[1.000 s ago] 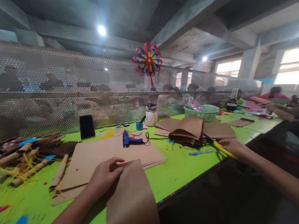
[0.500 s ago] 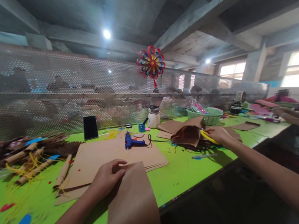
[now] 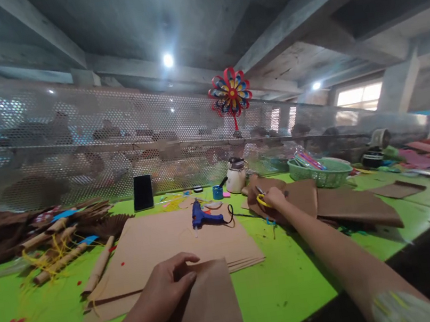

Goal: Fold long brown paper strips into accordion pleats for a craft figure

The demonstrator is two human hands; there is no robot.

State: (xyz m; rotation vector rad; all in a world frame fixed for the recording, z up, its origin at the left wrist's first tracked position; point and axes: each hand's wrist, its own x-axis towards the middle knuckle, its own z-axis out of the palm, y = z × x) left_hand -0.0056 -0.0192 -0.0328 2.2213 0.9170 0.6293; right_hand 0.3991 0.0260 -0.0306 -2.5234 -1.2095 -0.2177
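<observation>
A sheet of brown kraft paper [image 3: 213, 312] hangs over the near table edge, and my left hand [image 3: 173, 285] grips its upper left side with curled fingers. Out to the right, my right hand [image 3: 276, 198] is closed on yellow-handled scissors [image 3: 262, 202]; their blades are partly lost against the brown paper behind. That crumpled brown paper [image 3: 339, 207] lies beneath and beside my right forearm. Between the hands and further back, a blue hot glue gun [image 3: 206, 217] rests on a stack of light brown card sheets [image 3: 158, 244].
Rolled paper tubes [image 3: 99, 267] and tangled yellow strands lie at left. A phone [image 3: 142, 192] leans against the perforated screen. At the back are a blue jar [image 3: 217, 192], a white pot [image 3: 235, 176] and a green basket [image 3: 325, 172]. A red paper flower [image 3: 231, 93] hangs above.
My right hand has moved left with the scissors, away from the paper pile's right part. My left hand keeps its hold on the sheet. The view has turned slightly.
</observation>
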